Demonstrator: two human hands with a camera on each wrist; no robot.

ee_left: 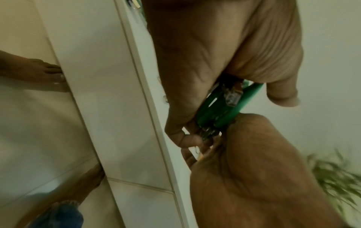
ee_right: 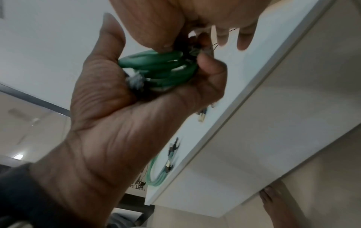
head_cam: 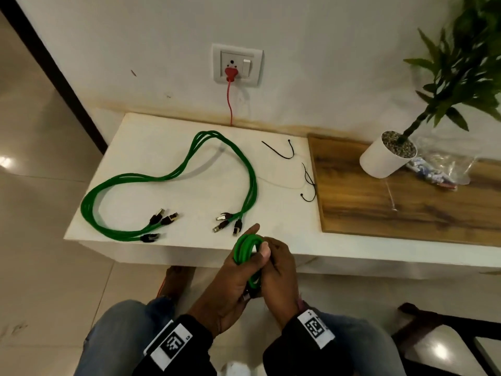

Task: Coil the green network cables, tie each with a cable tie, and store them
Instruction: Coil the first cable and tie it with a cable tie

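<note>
A green network cable wound into a small coil (head_cam: 247,252) is held in front of the white table's (head_cam: 284,210) near edge. My left hand (head_cam: 230,278) grips the coil (ee_right: 160,69), thumb up. My right hand (head_cam: 279,270) curls over the coil's right side, fingers pinching the turns (ee_left: 220,108) near a connector. Three loose green cables (head_cam: 173,175) lie in a long loop on the table, their connectors (head_cam: 227,222) towards me. Two black cable ties (head_cam: 282,150) (head_cam: 309,185) lie near the wooden board.
A wooden board (head_cam: 393,196) covers the table's right part. On it stand a white plant pot (head_cam: 385,158) and a clear plastic bag (head_cam: 439,169). A red plug (head_cam: 230,73) sits in the wall socket. My knees are below the table edge; a dark stool (head_cam: 439,324) is at right.
</note>
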